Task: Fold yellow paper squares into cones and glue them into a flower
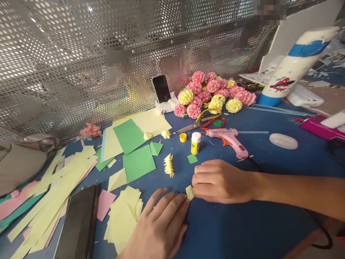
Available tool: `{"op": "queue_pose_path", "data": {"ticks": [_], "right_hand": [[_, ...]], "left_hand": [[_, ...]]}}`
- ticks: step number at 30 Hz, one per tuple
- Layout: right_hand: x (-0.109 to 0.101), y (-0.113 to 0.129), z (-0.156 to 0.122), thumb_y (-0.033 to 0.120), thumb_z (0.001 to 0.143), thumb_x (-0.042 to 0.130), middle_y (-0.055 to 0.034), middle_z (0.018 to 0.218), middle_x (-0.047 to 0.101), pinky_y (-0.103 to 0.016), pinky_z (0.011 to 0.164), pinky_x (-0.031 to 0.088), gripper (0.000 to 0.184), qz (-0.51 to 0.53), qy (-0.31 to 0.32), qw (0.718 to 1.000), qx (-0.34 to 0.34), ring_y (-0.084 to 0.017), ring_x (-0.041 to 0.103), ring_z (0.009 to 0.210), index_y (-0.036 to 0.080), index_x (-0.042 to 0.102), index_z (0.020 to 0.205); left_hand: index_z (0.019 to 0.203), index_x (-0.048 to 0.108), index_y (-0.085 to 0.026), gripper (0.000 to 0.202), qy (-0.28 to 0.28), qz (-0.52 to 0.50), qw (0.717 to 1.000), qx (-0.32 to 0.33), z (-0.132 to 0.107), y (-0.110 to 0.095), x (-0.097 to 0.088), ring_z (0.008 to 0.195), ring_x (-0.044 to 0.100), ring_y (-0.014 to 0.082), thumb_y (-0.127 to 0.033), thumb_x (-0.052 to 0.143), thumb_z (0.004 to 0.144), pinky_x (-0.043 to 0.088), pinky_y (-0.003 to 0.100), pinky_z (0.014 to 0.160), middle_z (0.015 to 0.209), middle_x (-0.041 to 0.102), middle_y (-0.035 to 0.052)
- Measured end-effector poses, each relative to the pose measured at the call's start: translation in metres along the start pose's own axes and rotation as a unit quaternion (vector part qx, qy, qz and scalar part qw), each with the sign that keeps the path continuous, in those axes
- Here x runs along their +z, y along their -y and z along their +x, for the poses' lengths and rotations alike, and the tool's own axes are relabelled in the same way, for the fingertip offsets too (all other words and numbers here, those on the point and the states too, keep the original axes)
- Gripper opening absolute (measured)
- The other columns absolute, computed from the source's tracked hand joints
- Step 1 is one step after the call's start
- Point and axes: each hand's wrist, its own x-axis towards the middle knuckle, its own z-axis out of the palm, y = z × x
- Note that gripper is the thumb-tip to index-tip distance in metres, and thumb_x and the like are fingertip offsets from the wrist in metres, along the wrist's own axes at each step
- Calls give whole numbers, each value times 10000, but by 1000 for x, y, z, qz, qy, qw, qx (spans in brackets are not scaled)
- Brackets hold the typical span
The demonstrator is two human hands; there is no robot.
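Note:
My left hand (159,225) lies flat on the blue table (242,223), fingers stretched out toward a small folded piece of yellow paper (189,192). My right hand (219,181) is curled, its fingertips pressed on that same yellow piece. Just beyond sits a stack of folded yellow paper pieces (169,165). A small green paper scrap (192,158) lies above my right hand. A pile of yellow paper squares (124,216) rests left of my left hand.
A dark phone (78,223) lies at the lower left among yellow paper strips (54,201). Green sheets (134,151), a glue bottle (196,142), its yellow cap (183,137), scissors (201,120), a pink glue gun (229,138) and paper flowers (212,93) lie behind. A perforated metal wall (107,54) backs the table.

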Motion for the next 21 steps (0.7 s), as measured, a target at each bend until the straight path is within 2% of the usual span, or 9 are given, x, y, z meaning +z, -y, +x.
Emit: {"op": "queue_pose_path", "data": {"ticks": [3,6,10,15,18,21], "right_hand": [[2,-1,0,197,1001,463,-15,789,602,-290,655,334,225,37,14,999,26,-151,468,717,170,598,823],[4,1,2,216,976,519,-9,828,611,-275,699,362,130,130,30,986,104,-148,501,759,178,589,873],[6,7,8,166,920,558,17,772,577,-258,689,359,100,206,42,957,198,-129,501,728,181,547,822],[8,13,14,117,847,536,2,773,557,-270,653,329,90,171,42,961,214,-143,474,719,182,510,791],[11,14,14,146,883,503,-8,807,553,-282,658,329,70,136,49,967,208,-154,474,742,186,510,826],[13,14,13,185,933,462,-12,808,532,-299,654,319,102,100,65,974,194,-162,455,734,189,502,839]], "left_hand": [[1244,641,-100,325,30,-7,999,16,0,2,-2,1100,638,210,-209,459,998,467,370,1051,1205,706,86],[1248,640,-93,330,31,-11,999,20,0,3,-3,1107,640,207,-206,452,1002,458,374,1074,1232,701,81],[1252,643,-97,333,31,-14,999,17,-1,4,-4,1099,649,210,-204,449,1003,461,392,1078,1238,702,72],[1255,640,-81,334,26,-5,999,25,-3,4,0,1108,653,214,-157,457,986,467,412,1080,1231,706,99],[1273,627,-75,360,30,1,999,36,-6,5,2,1155,634,220,-97,430,972,459,417,1087,1258,692,109],[1313,596,-69,379,20,-1,999,42,-9,6,7,1189,614,228,-112,401,990,419,428,1115,1304,665,103]]}}
